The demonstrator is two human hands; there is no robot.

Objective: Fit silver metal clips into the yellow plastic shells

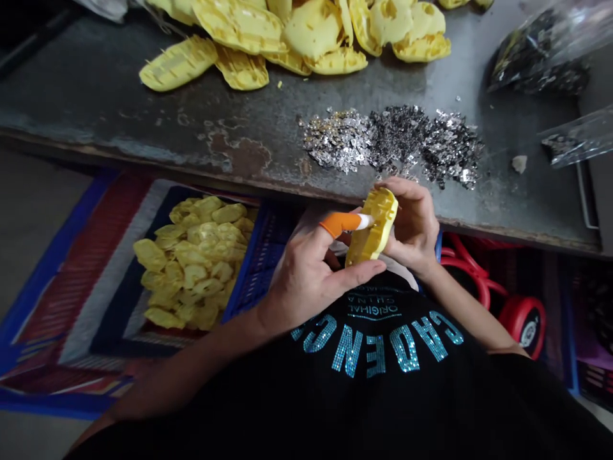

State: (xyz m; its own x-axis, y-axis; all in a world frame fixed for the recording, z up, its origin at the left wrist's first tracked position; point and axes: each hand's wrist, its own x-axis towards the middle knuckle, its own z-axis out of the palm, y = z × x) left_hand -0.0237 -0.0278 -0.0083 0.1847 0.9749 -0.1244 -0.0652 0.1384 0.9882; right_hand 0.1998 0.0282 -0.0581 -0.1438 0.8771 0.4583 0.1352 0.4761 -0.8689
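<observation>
A yellow plastic shell [376, 223] with small ribs inside is held tilted in front of my chest, just off the workbench's edge. My left hand [311, 265] grips its near side, thumb along the lower rim; an orange and white finger cover sits on the index finger, which points at the ribbed inside. My right hand [412, 223] is closed around the far right side, its fingertips partly hidden by the shell. Close beyond the hands lie piles of small metal clips, one silvery [340, 137], one dark [400, 137] and one mixed [453, 150].
More yellow shells [239, 29] are heaped along the back of the workbench [158, 121]. Plastic bags of dark parts [541, 57] lie at the right. Below left, a lined blue crate [79, 300] holds many yellow pieces [196, 255]. Red wheeled items [524, 322] stand under the bench.
</observation>
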